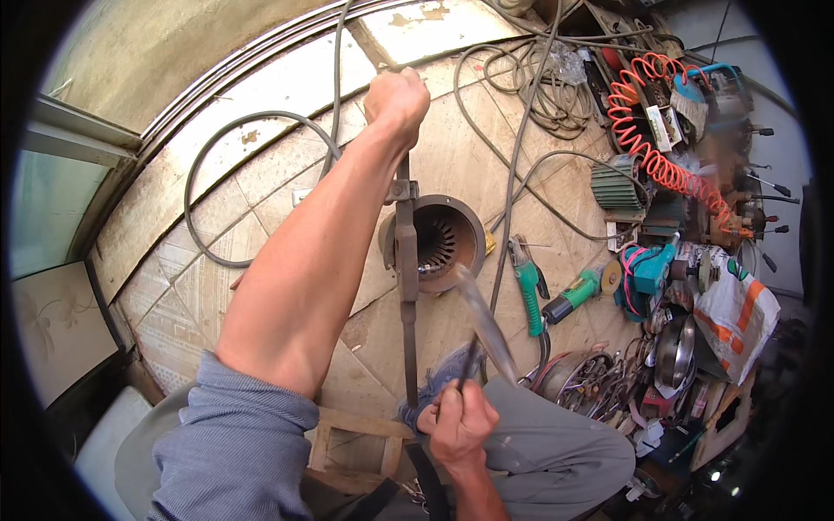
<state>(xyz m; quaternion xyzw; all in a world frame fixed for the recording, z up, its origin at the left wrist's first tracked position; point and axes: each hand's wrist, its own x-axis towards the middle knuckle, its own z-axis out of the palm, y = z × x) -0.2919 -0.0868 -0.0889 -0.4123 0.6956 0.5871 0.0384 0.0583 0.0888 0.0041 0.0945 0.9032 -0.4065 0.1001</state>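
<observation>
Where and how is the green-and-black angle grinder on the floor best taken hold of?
Take the angle grinder by its black rear body, probably from above at the picture's lower left: that long, narrow end points away from the round tan disc at the upper right.

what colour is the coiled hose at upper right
Bright orange-red; the coiled hose shows in the head view.
</observation>
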